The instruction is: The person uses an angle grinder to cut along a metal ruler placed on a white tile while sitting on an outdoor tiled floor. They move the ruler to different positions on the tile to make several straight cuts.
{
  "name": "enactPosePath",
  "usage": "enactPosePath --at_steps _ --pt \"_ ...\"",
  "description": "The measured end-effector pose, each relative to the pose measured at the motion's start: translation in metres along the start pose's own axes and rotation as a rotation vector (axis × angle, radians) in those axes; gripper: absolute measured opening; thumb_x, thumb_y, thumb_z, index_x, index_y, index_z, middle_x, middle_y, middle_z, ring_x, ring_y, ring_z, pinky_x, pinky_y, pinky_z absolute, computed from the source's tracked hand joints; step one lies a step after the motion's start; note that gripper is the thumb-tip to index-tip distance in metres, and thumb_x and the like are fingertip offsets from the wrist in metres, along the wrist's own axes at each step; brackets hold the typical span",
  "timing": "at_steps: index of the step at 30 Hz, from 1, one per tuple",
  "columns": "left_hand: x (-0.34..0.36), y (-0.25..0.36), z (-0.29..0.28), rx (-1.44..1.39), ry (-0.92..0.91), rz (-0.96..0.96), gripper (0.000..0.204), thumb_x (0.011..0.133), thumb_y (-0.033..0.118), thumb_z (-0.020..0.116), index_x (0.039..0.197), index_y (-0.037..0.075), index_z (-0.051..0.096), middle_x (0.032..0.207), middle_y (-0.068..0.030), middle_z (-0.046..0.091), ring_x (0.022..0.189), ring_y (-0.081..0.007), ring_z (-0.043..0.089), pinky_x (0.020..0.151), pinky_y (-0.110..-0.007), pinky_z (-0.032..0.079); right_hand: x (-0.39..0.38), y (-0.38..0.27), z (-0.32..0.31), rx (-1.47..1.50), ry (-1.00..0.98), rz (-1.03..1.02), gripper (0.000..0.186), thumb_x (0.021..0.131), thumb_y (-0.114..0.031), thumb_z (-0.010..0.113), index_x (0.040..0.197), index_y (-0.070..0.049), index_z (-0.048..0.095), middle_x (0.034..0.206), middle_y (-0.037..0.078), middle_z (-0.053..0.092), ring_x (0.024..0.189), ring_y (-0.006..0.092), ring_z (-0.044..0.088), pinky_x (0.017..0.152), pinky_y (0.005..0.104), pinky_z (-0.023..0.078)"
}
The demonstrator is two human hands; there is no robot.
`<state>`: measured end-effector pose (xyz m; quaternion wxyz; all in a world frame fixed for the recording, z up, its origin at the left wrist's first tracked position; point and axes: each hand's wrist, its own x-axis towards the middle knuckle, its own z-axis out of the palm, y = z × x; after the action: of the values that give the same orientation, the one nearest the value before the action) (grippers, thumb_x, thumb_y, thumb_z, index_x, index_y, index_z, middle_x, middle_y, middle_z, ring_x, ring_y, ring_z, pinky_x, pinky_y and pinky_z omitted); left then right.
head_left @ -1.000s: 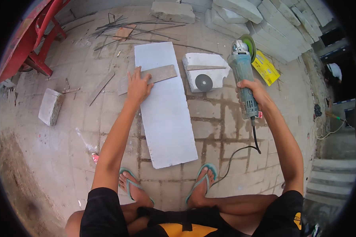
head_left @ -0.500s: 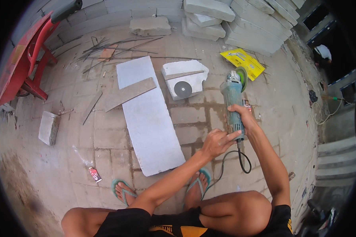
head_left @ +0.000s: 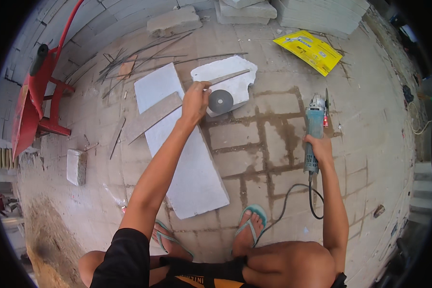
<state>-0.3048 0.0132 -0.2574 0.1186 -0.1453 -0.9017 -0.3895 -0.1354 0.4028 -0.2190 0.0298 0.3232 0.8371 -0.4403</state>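
My right hand is wrapped round the body of a teal angle grinder, with its disc edge-on at the top right. A black power cord hangs from its lower end. Ahead and to the left, my left hand pinches the left end of a narrow tapered tile strip. That strip lies across a rough white block. Just right of my left fingers, a dark grey cutting disc rests on the same block. Beneath my left forearm lies a long white slab, crossed by a wider tile piece.
Thin metal rods lie at the back left, near a red wheelbarrow. A yellow package is at the far right. Stacked white blocks stand along the back. A small block sits at left.
My left hand has left the grinder's lower end and reached forward left to the tile strip. The grinder, in my right hand, has moved right and lower, its disc turned edge-on.
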Motion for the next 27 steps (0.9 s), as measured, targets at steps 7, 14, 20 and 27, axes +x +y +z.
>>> enactPosePath --at_steps 7,14,20,27 --pt "0.084 -0.064 0.023 0.326 -0.294 0.149 0.043 0.085 0.029 0.08 0.118 0.003 0.071 0.115 -0.0206 0.068 0.105 -0.0409 0.067 0.09 -0.047 0.053 0.05 0.073 -0.033 -0.428 0.372 0.19 0.079 0.068 -0.041 0.083 0.124 0.009 0.058 0.112 0.035 0.069 0.108 0.0478 0.068 0.094 0.0509 0.054" --pt "0.106 -0.053 0.037 0.386 -0.407 -0.079 0.034 0.081 0.019 0.083 0.101 0.0 0.063 0.094 -0.0231 0.07 0.089 -0.0394 0.069 0.079 -0.047 0.052 0.073 0.099 -0.041 -0.529 0.453 0.265 0.083 0.074 -0.053 0.085 0.126 0.006 0.057 0.112 0.033 0.069 0.108 0.0474 0.068 0.092 0.0529 0.054" --pt "0.065 0.02 -0.049 -1.188 -0.101 -0.642 0.02 0.102 0.016 0.066 0.112 0.0 0.06 0.098 -0.0071 0.063 0.092 -0.0169 0.065 0.098 -0.041 0.06 0.077 0.102 -0.015 -0.573 0.415 0.228 0.091 0.074 -0.061 0.081 0.133 0.003 0.055 0.115 0.031 0.069 0.11 0.0483 0.067 0.095 0.0545 0.052" --pt "-0.003 0.099 -0.125 -1.769 0.648 -0.89 0.04 0.106 0.012 0.054 0.139 -0.001 0.036 0.119 -0.013 0.055 0.108 -0.0239 0.063 0.115 -0.07 0.041 0.076 0.113 -0.004 -0.565 0.473 0.199 0.089 0.076 -0.059 0.08 0.134 0.002 0.053 0.118 0.031 0.069 0.112 0.0495 0.065 0.097 0.0545 0.051"
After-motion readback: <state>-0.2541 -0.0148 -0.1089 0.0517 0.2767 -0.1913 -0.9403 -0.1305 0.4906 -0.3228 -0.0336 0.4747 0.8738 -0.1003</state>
